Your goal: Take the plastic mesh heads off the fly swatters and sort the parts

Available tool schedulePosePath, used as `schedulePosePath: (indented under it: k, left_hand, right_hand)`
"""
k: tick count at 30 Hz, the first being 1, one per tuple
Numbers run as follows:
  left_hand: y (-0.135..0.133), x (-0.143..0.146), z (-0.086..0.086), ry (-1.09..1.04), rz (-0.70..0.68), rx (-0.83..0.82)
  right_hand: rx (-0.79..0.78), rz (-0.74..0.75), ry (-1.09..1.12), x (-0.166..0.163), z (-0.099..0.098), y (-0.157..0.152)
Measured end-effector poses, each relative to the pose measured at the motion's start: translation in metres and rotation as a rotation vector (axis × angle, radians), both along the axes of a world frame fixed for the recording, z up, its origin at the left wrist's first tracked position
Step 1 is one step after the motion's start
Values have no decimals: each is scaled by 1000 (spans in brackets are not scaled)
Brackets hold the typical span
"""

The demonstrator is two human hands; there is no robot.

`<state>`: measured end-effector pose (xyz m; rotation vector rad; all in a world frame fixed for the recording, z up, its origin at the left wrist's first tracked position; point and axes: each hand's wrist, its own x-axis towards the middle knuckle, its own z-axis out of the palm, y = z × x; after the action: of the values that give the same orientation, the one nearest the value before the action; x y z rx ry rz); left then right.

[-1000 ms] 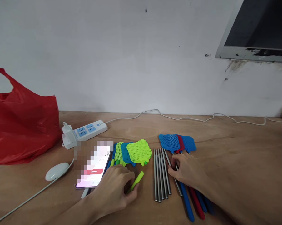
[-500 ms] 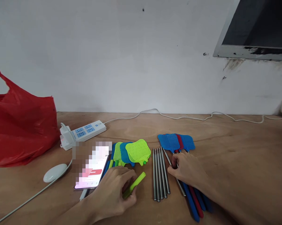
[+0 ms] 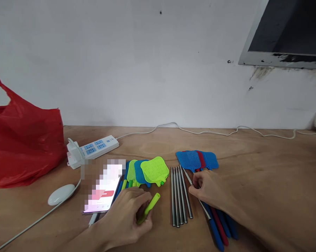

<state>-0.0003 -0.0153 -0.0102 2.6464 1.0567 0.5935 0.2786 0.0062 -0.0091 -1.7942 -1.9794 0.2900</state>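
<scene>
My left hand [image 3: 128,213] is closed around a lime-green handle tube [image 3: 153,203], whose end sticks up past the thumb. Just beyond that hand lie several fly swatter heads in green and blue, a lime-green head [image 3: 155,170] on top. My right hand [image 3: 210,189] pinches a slim metal rod [image 3: 205,211] that slants over the table. Between the hands, several metal rods [image 3: 177,199] lie side by side. Blue and red fly swatters [image 3: 188,159] are stacked under and beyond my right hand, their handles toward me.
A phone [image 3: 105,189] with a lit screen lies left of my left hand. Behind it are a white power strip [image 3: 102,147] and a white oval device [image 3: 61,194] with a cable. A red plastic bag [image 3: 26,143] stands at far left, and a wall rises behind the table.
The near end of the rod in my right hand has swung slightly right. The green tube in my left hand has shifted a little left. Both hands keep their hold.
</scene>
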Motion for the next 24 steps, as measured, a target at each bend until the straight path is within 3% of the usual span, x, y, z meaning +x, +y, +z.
schedulePosePath:
  k: [5, 13, 18, 24]
  left_hand:
    - [0, 1, 5, 53, 5, 3]
    - [1, 2, 10, 62, -5, 34]
    - [1, 2, 10, 75, -26, 57]
    - [1, -4, 2, 67, -44, 19]
  right_hand:
    - [-149, 29, 401, 4, 4, 5]
    - [-292, 85, 754, 4, 8, 8]
    - [-397, 52, 1172, -1, 14, 4]
    - [-433, 57, 1279, -3, 16, -1]
